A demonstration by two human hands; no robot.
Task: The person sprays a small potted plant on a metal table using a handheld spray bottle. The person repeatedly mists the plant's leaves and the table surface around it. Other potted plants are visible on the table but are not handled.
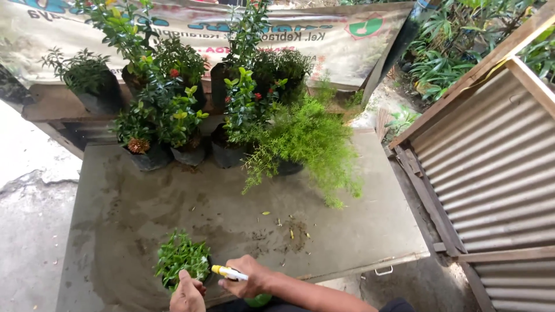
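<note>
Seedling pot: a small black pot [183,267] of short, dense, bright green leaves stood at the near edge of the grey table [358,231], left of centre and well apart from the other plants.
Look of the plant: the leaves were narrow and upright, filling the pot's mouth so that the rim barely showed; no flowers could be seen on it.
Left hand: the left hand [188,293] lay just below the pot, its fingertips touching the near rim and the fingers curved loosely about it, steadying rather than lifting.
Right hand: the right hand [252,278] was closed round a spray bottle [231,274], whose green body showed below the fist.
Key relation: the bottle's yellow and white nozzle lay roughly level, its long axis running right to left and pointing at the seedlings, just beside the leaves but not touching them; the pot sat to the left of the right hand's fingers and directly above the left hand's.
Nearer hand: the left was nearer, being in contact with the pot.
Behind: a fern-like plant [306,144] and several red-flowered shrubs [245,110] in black bags stood along the far edge, with scattered soil and yellow petals between.
Right of table: corrugated metal sheeting [497,173] in a wooden frame.
</note>
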